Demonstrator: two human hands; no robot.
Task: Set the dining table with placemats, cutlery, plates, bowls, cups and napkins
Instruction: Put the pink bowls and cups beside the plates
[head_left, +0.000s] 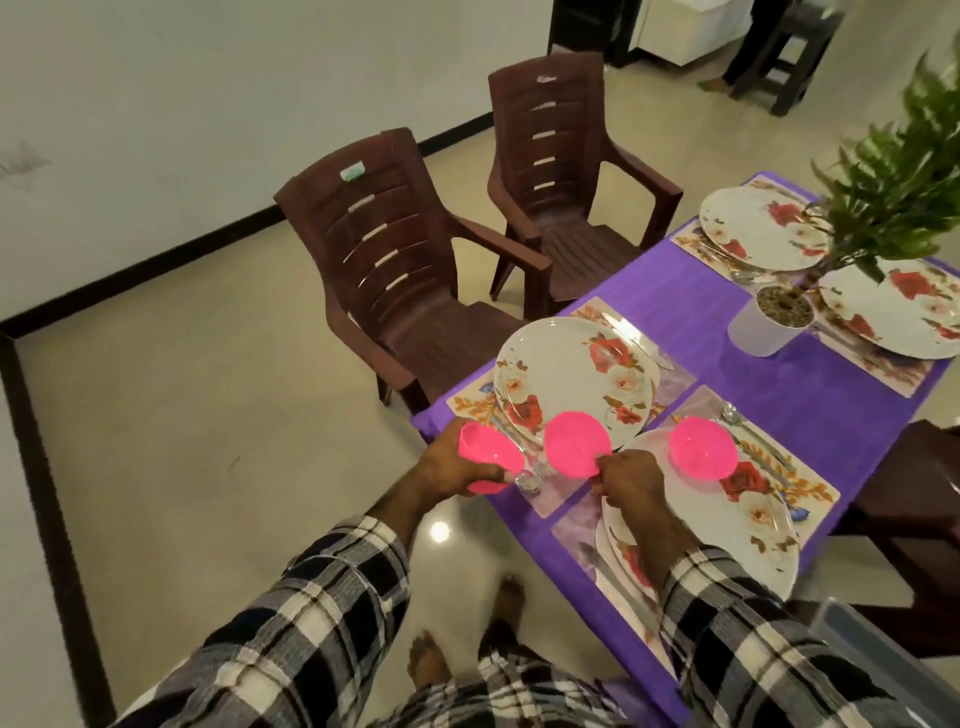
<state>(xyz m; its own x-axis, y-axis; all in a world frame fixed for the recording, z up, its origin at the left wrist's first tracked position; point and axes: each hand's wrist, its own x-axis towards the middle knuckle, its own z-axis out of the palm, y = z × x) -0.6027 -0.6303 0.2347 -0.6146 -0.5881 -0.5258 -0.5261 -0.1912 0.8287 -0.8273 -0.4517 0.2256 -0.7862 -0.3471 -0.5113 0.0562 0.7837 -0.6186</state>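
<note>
My left hand (453, 467) grips a stack of pink plastic bowls (485, 452) at the table's near-left corner. My right hand (626, 480) pinches the rim of a single pink bowl (576, 444), held tilted over the near edge of a floral plate (566, 379). Another pink bowl (701, 448) sits on the nearest floral plate (727, 519). Each plate lies on a floral placemat (810, 483) with cutlery (763, 441) beside it. Two more plates (758, 228) (893, 312) lie at the far end of the purple tablecloth (727, 322).
A potted green plant (769, 322) in a white pot stands mid-table. Two brown plastic chairs (395, 280) (561, 171) stand along the table's left side. A dark wooden seat (914, 493) is at the right. A clear plastic container edge (883, 654) shows at the bottom right.
</note>
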